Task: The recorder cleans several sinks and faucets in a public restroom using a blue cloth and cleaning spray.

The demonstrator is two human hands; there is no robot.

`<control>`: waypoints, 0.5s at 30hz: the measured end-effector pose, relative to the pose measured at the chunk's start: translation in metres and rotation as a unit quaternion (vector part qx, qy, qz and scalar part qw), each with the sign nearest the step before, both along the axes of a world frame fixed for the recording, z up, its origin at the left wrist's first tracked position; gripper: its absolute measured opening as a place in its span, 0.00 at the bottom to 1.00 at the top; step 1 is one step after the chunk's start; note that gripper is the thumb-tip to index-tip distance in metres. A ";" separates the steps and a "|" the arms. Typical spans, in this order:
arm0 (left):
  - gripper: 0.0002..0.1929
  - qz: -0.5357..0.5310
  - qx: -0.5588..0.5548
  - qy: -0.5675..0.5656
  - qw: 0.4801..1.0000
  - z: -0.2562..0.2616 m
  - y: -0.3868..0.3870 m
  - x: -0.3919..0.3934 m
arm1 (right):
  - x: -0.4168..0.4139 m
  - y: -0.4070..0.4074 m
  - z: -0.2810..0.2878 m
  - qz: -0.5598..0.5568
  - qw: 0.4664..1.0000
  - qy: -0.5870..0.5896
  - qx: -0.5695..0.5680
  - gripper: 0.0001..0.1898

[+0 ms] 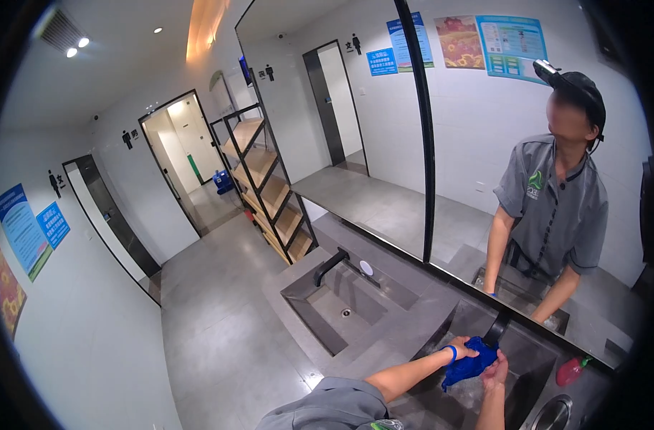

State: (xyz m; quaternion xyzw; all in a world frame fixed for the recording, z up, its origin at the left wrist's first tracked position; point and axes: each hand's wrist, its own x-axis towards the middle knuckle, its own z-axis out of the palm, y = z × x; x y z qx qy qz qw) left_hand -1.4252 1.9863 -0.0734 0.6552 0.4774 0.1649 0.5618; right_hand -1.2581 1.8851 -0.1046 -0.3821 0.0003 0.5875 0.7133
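Note:
A crumpled blue cloth [471, 361] hangs bunched between both hands, below the black faucet [496, 329]. My left hand [460, 347], with a blue band [452, 353] at the wrist, grips its upper left side. My right hand [495, 372] holds the cloth's right edge, palm partly turned up. Both hands are over the grey rectangular sink [527, 371], whose bottom looks wet or foamy. Part of the basin is hidden by my forearms and the cloth.
A second grey sink [327, 328] with a black faucet [329, 266] lies to the left. A red bottle [570, 371] and a round metal fitting [553, 415] are on the right counter. A large mirror [353, 134] stands behind; a slanted wooden shelf rack [267, 183] is farther left.

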 end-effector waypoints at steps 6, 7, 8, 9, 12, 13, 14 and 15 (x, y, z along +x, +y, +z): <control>0.33 -0.011 -0.169 -0.143 0.975 0.016 -0.017 -0.001 | -0.016 -0.018 0.016 0.091 0.986 -0.137 0.013 0.33; 0.32 -0.049 -0.148 -0.125 0.980 0.020 -0.018 -0.001 | -0.025 -0.023 0.029 0.142 0.964 -0.224 0.019 0.39; 0.32 -0.048 -0.150 -0.128 0.979 0.021 -0.016 0.001 | -0.030 -0.018 0.021 0.108 0.928 -0.354 -0.055 0.42; 0.32 -0.112 -0.099 -0.073 0.986 0.021 -0.014 0.002 | -0.030 -0.012 0.008 0.111 0.926 -0.356 -0.057 0.42; 0.33 -0.175 -0.026 -0.027 0.984 0.026 -0.010 0.001 | -0.003 0.011 -0.043 0.128 0.748 -0.642 -0.114 0.31; 0.34 -0.171 -0.001 -0.035 0.985 0.027 -0.009 -0.003 | 0.003 0.014 -0.050 0.133 0.745 -0.644 -0.112 0.31; 0.35 -0.154 -0.002 -0.035 0.988 0.020 -0.003 -0.005 | 0.009 0.016 -0.057 0.129 0.706 -0.691 -0.089 0.28; 0.35 -0.152 -0.003 -0.037 0.988 0.007 0.005 -0.006 | 0.018 0.017 -0.064 0.122 0.664 -0.734 -0.067 0.25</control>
